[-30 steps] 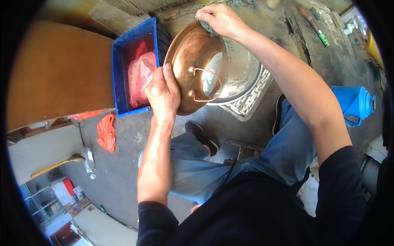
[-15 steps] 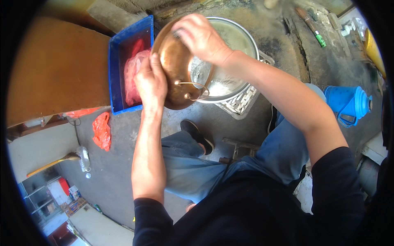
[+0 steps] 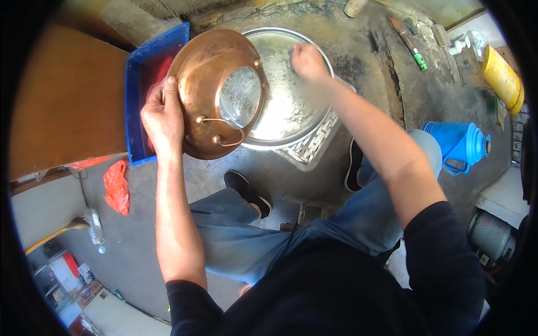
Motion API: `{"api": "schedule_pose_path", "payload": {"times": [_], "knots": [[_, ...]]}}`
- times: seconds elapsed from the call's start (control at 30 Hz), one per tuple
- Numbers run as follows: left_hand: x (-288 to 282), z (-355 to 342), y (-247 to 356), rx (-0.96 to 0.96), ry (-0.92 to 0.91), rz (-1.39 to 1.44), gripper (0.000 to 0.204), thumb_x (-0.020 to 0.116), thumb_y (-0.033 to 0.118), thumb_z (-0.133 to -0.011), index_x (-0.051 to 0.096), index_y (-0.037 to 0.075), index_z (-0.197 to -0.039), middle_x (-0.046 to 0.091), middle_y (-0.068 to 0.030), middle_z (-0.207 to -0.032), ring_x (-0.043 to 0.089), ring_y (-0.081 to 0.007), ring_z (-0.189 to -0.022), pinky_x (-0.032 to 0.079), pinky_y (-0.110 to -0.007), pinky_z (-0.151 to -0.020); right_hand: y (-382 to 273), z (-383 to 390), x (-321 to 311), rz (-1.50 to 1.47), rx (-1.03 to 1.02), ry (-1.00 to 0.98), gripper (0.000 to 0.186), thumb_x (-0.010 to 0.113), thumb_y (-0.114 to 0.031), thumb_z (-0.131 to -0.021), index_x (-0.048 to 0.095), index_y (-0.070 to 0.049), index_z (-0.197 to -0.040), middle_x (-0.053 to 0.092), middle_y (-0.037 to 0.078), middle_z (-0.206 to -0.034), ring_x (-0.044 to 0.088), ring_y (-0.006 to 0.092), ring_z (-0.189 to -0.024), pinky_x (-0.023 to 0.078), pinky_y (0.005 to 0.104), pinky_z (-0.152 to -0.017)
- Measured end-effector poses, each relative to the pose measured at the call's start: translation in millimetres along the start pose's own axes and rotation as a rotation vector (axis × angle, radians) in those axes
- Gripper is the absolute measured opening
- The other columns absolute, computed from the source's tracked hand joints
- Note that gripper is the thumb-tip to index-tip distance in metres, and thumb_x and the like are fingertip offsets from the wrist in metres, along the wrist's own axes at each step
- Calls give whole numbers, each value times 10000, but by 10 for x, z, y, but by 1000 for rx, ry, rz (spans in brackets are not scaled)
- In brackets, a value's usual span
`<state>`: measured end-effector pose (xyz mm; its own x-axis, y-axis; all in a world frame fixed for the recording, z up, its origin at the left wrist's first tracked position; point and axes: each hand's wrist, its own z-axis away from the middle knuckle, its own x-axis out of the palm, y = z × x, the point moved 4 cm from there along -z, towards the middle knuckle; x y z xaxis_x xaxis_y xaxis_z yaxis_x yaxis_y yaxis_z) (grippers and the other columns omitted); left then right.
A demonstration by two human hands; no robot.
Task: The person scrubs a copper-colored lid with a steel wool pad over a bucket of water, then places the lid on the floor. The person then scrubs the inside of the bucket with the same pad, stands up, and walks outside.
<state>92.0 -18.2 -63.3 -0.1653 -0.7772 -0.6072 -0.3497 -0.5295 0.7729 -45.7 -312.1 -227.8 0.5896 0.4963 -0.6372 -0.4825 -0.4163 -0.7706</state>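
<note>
By the metal basin (image 3: 291,136) tilts a round, coppery pan (image 3: 200,92).

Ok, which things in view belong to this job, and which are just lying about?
Apparently in use:
copper-coloured pan, in the left hand
dark scrubber, mostly hidden in the right hand
metal basin, below the right hand
white crate, under the basin

Apparently just about:
red plastic bag
clear bottle
blue flask
yellow container
</note>
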Motion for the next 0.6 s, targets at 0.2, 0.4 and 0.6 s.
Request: {"api": "schedule_pose_path", "payload": {"times": [0.2, 0.4, 0.6], "knots": [[-79, -147, -374, -30, 66, 94, 371, 620, 309, -1003, 727, -46, -1010, 708, -56, -789, 587, -88, -718, 492, -275, -685, -105, 551, 324, -154, 73, -193, 347, 554, -239, -944, 692, 5, -1150, 703, 255, -1060, 675, 406, -995, 508, 430, -942], [-151, -275, -669, -152, 63, 203, 342, 615, 263, -998, 703, -67, -983, 691, -46, -816, 574, -86, -723, 479, -255, -666, 799, -51, 279, -167, 176, 283, 333, 485, -278, -1008, 713, -37, -1036, 743, 173, -952, 705, 348, -925, 521, 453, -826], [-52, -406, -718, -152, 87, 54, 433, 610, 343, -989, 725, -72, -1027, 743, -151, -866, 649, -149, -773, 519, -318, -740, -435, -20, 716, -1436, 556, -510, 394, 564, -156, -1000, 538, 127, -1274, 622, 242, -1254, 578, 309, -1243, 480, 363, -1092]]}}
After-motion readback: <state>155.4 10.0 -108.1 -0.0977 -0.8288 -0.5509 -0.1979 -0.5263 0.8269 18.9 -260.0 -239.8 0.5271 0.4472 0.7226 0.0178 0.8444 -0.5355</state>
